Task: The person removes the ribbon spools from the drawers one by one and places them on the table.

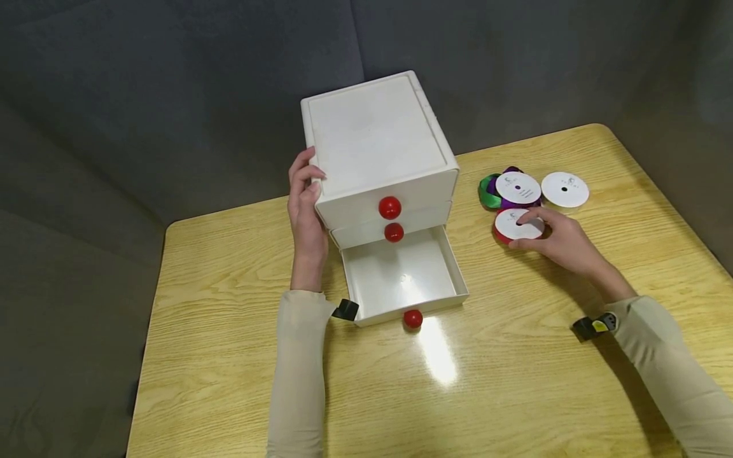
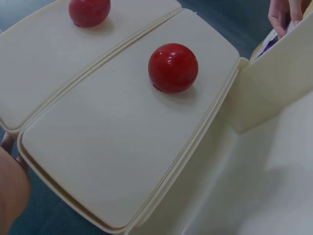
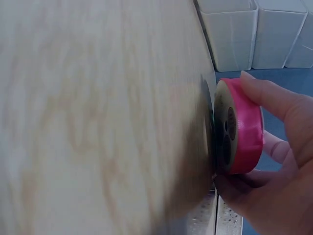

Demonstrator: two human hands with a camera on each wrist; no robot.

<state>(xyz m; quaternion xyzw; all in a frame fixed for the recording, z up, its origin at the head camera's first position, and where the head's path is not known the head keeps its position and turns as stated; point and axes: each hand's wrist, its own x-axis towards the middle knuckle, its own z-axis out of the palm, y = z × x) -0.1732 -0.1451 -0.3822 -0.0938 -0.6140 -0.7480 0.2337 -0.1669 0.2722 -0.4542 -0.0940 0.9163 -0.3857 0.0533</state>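
Note:
My left hand [image 1: 308,213] rests against the left side of a white drawer unit [image 1: 378,137], fingertips at its top edge. The bottom drawer [image 1: 464,295] of the unit is pulled out, with nothing lying in it; the two drawers above are closed. Each drawer front carries a round red knob [image 1: 390,208]. To the right of the unit, my right hand [image 1: 564,245] pinches a spool of red ribbon [image 3: 248,129] between thumb and fingers. In the right wrist view the ribbon looks pink-red and the underside of the spool shows above the wooden table [image 3: 112,112].
Just behind the red spool lie a spool with purple ribbon [image 1: 518,187], some green ribbon [image 1: 490,193] and another white-faced spool [image 1: 564,189]. Dark grey cloth [image 1: 229,83] hangs behind the table. The pulled-out drawer juts toward the table's front.

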